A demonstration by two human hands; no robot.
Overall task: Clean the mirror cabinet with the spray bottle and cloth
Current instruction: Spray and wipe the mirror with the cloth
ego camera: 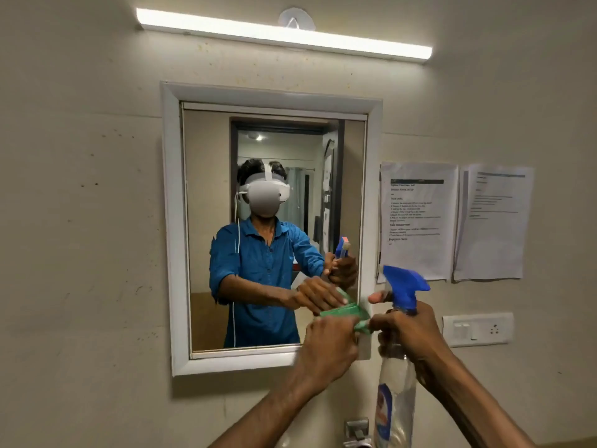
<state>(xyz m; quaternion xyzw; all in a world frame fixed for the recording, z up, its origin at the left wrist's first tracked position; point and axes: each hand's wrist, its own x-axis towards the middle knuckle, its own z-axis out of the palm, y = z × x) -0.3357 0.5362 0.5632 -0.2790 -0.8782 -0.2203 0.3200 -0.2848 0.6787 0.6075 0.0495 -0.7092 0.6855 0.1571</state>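
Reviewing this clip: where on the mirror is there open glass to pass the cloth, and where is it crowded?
Open glass runs along the mirror's left side and across its top, inside the white frame. The lower right corner is crowded: the left hand holds the green cloth there, and the right hand grips the spray bottle just beside the frame's right edge.

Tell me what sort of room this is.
Probably a bathroom or washroom: a white-framed mirror cabinet hangs on a beige wall under a white strip light, with a metal tap fitting below it.
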